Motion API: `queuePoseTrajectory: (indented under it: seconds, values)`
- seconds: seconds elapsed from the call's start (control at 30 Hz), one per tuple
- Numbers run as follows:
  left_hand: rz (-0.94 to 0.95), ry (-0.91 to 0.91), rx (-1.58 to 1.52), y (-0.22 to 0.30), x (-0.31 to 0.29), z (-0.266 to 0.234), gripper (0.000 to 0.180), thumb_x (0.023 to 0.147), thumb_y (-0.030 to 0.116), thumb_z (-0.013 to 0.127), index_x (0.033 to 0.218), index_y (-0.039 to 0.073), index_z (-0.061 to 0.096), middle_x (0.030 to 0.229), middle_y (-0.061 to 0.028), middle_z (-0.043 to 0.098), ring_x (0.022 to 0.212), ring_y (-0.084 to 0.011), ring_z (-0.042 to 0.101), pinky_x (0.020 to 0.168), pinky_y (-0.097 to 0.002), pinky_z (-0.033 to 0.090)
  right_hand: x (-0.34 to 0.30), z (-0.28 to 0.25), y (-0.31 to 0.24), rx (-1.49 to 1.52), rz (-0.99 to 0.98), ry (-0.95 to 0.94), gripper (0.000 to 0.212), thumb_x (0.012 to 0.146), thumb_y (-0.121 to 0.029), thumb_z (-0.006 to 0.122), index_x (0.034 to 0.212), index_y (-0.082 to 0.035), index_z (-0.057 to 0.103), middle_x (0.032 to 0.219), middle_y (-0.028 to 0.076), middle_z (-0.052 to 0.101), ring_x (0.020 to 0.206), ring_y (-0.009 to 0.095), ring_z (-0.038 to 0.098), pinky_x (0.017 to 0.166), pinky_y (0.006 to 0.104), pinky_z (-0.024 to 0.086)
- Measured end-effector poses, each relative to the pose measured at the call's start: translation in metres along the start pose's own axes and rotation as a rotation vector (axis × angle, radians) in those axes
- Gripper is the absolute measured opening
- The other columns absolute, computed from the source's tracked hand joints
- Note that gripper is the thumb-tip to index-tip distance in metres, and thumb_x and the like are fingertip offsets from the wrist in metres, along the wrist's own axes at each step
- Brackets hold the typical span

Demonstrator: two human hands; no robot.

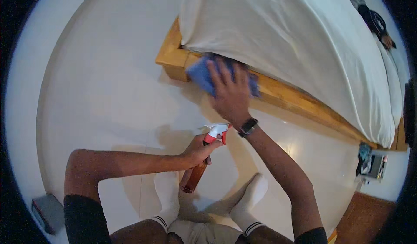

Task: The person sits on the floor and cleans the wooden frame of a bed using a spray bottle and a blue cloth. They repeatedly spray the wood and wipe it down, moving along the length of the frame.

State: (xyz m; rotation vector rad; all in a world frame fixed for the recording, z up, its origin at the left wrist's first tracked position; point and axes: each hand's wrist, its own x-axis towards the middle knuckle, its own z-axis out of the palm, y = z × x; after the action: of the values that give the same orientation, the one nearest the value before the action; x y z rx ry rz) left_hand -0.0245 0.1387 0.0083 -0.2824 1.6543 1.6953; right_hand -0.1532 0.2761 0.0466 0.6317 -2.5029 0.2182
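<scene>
A spray bottle [196,173] with brown-red contents and a white and red trigger head is gripped at its neck by my left hand [200,150], low in front of me. My right hand [231,90], a dark watch on its wrist, lies flat with fingers spread over a blue cloth [200,75]. Beneath the cloth is the wooden bed frame [278,92], near its left corner. The hand and cloth are slightly blurred. Part of the cloth is hidden under my palm and fingers.
A mattress with a white sheet [269,31] rises behind the frame. At the far right edge is another person's hand [386,41]. Pale tiled floor [108,92] spreads to the left. A grey box [47,213] stands lower left, and a small table [374,166] with items at right.
</scene>
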Motion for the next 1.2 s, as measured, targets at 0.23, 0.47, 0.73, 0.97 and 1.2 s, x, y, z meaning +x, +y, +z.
queuePoseTrajectory:
  seconds: [0.23, 0.47, 0.73, 0.97, 1.2]
  values:
    - [-0.168, -0.002, -0.082, 0.014, -0.001, -0.002, 0.036, 0.090, 0.033, 0.067, 0.110, 0.004, 0.060, 0.074, -0.0049, 0.059, 0.046, -0.0144, 0.058, 0.044, -0.0287, 0.048, 0.004, -0.011, 0.052, 0.078, -0.097, -0.099, 0.079, 0.074, -0.039, 0.074, 0.146, -0.023, 0.046, 0.147, 0.006, 0.048, 0.132, 0.035, 0.045, 0.109, 0.0562, 0.036]
    - [-0.306, -0.081, -0.104, 0.046, -0.009, 0.000, 0.035, 0.087, 0.033, 0.068, 0.107, 0.006, 0.059, 0.079, -0.0051, 0.058, 0.046, -0.0146, 0.058, 0.046, -0.0300, 0.049, -0.161, -0.076, 0.222, -0.202, 0.275, 0.008, 0.056, 0.085, -0.028, 0.059, 0.137, -0.007, 0.053, 0.141, 0.020, 0.051, 0.133, 0.042, 0.043, 0.114, 0.0587, 0.026]
    - [-0.393, -0.010, -0.180, 0.019, 0.008, 0.003, 0.037, 0.088, 0.033, 0.066, 0.109, 0.005, 0.057, 0.079, -0.0047, 0.055, 0.048, -0.0150, 0.059, 0.046, -0.0313, 0.050, -0.118, 0.002, 0.170, -0.204, 0.309, 0.094, 0.080, 0.070, -0.023, 0.066, 0.146, -0.011, 0.045, 0.148, 0.016, 0.044, 0.142, 0.045, 0.028, 0.118, 0.0639, 0.014]
    - [-0.298, 0.006, -0.192, 0.005, 0.013, 0.006, 0.042, 0.088, 0.037, 0.066, 0.111, 0.003, 0.056, 0.082, -0.0056, 0.057, 0.046, -0.0159, 0.057, 0.044, -0.0305, 0.049, 0.005, 0.026, 0.029, 0.124, 0.049, -0.141, 0.089, 0.069, -0.028, 0.072, 0.152, -0.020, 0.038, 0.152, 0.006, 0.042, 0.139, 0.040, 0.034, 0.116, 0.0575, 0.025]
    - [-0.318, 0.074, -0.236, 0.007, 0.010, 0.006, 0.039, 0.084, 0.036, 0.071, 0.109, 0.007, 0.059, 0.082, -0.0055, 0.063, 0.049, -0.0152, 0.059, 0.047, -0.0311, 0.051, -0.037, 0.008, 0.086, 0.112, -0.161, -0.215, 0.090, 0.065, -0.019, 0.071, 0.150, -0.022, 0.041, 0.156, 0.002, 0.040, 0.138, 0.034, 0.040, 0.114, 0.0541, 0.032]
